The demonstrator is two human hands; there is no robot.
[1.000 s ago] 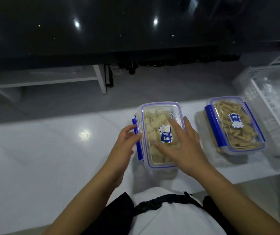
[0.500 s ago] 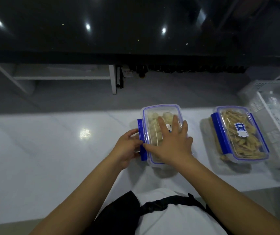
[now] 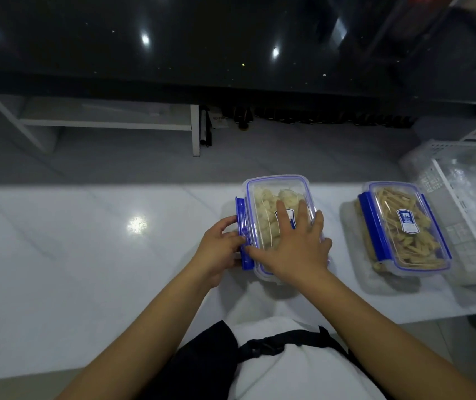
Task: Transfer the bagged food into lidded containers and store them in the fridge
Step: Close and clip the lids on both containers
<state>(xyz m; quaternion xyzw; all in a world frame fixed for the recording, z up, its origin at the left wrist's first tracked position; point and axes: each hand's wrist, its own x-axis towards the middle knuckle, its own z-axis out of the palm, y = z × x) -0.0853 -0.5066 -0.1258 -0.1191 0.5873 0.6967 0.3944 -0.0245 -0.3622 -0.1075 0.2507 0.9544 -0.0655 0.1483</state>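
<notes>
Head view looks down on a clear box (image 3: 271, 194) with a blue-edged lid, full of pale food pieces. It sits on the white counter (image 3: 86, 255), its long side running away from the person. The right hand (image 3: 294, 249) lies flat on the lid, fingers straight, pressing down. The left hand (image 3: 219, 249) curls its fingers round the blue clip (image 3: 242, 217) on the box's left side — pinching it. Just to the right, apart from the first, stands a second box (image 3: 404, 226) of long tan sticks, lid on, pointing the same way. Further right is a white basket (image 3: 467, 197), cut off by the picture edge. Behind the counter is grey floor and a shiny black wall — things along its foot are too dark to make out.
</notes>
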